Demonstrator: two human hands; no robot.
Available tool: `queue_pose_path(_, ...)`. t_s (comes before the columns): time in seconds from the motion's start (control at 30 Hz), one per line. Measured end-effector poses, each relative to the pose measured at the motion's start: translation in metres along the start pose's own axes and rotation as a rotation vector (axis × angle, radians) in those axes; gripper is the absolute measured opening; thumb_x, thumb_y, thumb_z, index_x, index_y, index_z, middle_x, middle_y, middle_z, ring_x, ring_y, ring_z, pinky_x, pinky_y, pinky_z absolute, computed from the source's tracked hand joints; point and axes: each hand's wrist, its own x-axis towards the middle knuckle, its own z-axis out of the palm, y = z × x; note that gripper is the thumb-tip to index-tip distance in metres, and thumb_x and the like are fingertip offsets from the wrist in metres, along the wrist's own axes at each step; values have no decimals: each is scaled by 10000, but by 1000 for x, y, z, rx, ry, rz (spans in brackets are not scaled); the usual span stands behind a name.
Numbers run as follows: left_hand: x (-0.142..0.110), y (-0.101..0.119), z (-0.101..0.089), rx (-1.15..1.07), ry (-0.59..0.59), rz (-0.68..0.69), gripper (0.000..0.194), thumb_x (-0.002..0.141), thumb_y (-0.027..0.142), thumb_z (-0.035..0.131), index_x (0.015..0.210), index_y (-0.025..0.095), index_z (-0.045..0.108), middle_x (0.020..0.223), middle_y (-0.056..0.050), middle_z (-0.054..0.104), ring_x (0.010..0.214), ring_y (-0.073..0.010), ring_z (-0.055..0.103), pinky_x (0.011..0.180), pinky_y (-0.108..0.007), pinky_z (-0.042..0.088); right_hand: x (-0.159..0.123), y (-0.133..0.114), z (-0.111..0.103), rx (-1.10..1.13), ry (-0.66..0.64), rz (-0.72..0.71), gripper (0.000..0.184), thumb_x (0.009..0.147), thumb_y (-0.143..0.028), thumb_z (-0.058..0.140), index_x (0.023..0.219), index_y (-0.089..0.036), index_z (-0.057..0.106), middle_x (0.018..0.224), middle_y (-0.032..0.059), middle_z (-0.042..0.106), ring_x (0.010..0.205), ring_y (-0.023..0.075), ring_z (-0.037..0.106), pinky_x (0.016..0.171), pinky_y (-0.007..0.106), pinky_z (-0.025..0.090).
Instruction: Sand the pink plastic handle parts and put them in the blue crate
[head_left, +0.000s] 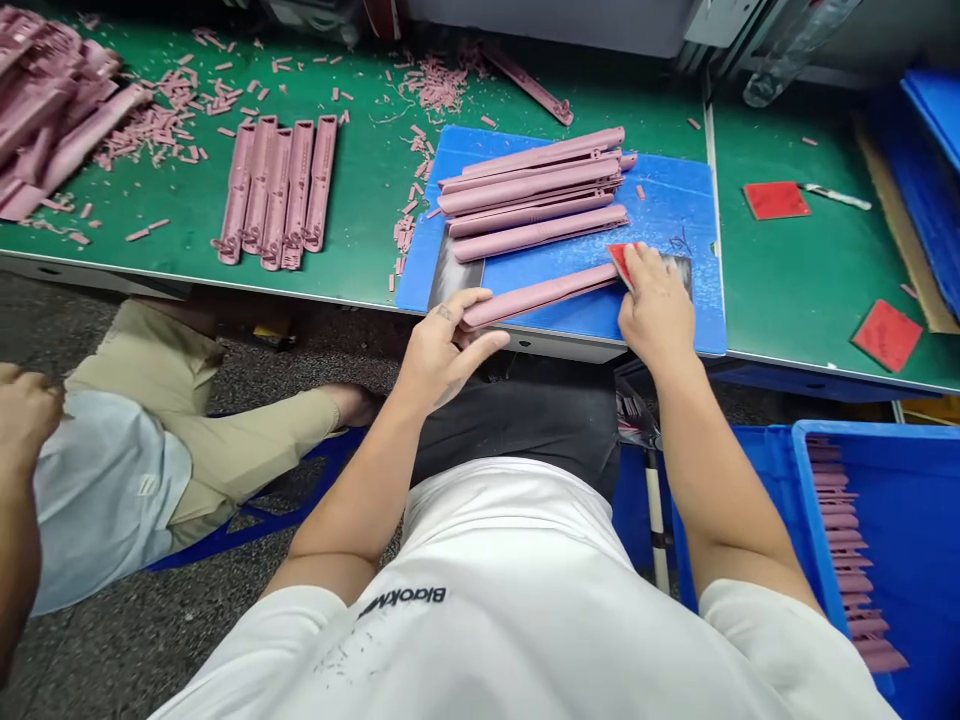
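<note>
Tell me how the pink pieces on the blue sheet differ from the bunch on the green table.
The sheet stack runs roughly along the near edge of the green table; the table bunch points towards it. The sheet stack shows mostly smooth, rounded backs, while the table bunch shows open, hollow sides. Both are long, slim and pink.

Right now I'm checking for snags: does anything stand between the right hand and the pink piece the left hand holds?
Yes, a red pad in the right hand, at the end of the pink piece. Nothing visible blocks the left hand.
</note>
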Motion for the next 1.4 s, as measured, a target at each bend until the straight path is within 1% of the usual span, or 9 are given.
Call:
queue_pose_path(0.13,-1,10,-3,-7,-2,47,420,985,478,759,1305,208,783,1164,-68,834,939,-198,773,893,-304,621,-23,-62,-7,42,18,-2,701,988,-115,409,1681,-39,481,1732,215,433,1632,364,403,1377,610,293)
queue_pose_path(0.27,-5,18,-2,-20,25,83,365,989,504,724,1144,188,820,1011,-60,841,826,-192,768,804,-300,630,-51,-119,-15,183,19,-467,665,1056,-112,359,1690,-240,514,1772,37,406,1686,230,299,1419,519,248)
queue_pose_path(0.47,-8,18,5,14,109,-41,489,953,618,747,1154,180,832,935,-49,838,764,-173,763,750,-259,615,-28,-83,-11,98,33,-92,690,970,-43,395,1646,-38,528,1674,234,506,1609,367,442,1361,667,299)
queue_pose_path(0.63,-9,21,6,7,121,-16,443,962,571,763,1133,170,842,932,-58,843,775,-180,782,776,-265,630,-25,-87,-20,119,-78,-416,708,1020,-59,370,1688,-234,529,1756,44,432,1670,233,339,1410,543,264)
queue_pose_path(0.77,-9,20,6,-9,162,-24,432,949,554,791,1135,168,844,949,-60,853,778,-188,793,779,-277,644,-6,-66,-15,36,-55,-1,690,965,-23,388,1642,-3,522,1672,255,500,1595,373,460,1348,674,307)
queue_pose_path(0.9,-8,17,7,-28,158,-60,432,950,566,789,1127,175,842,951,-67,854,775,-200,791,773,-301,655,-7,-64,-10,85,-104,-209,730,979,-39,406,1688,-173,520,1750,83,446,1654,261,373,1406,546,257)
queue_pose_path(1.17,-8,5,7,-83,142,-40,343,942,459,827,1139,178,844,920,-53,842,723,-175,765,734,-287,635,5,-46,-14,59,-108,-205,691,983,-30,407,1658,-103,538,1719,148,479,1629,299,416,1389,588,283)
queue_pose_path(1.3,-6,-1,4,-102,136,-85,369,937,466,826,1163,175,835,984,-71,850,797,-201,792,797,-315,662,4,-47,-15,-28,-110,-16,636,992,-39,422,1609,-60,576,1646,203,554,1561,325,509,1353,607,342)
queue_pose_path(1.4,-5,-4,0,-115,109,-109,376,933,477,825,1152,171,832,997,-74,850,816,-208,794,798,-315,663,4,-52,-14,-16,-121,-222,637,1025,-63,402,1649,-61,534,1709,191,479,1620,306,429,1378,564,311)
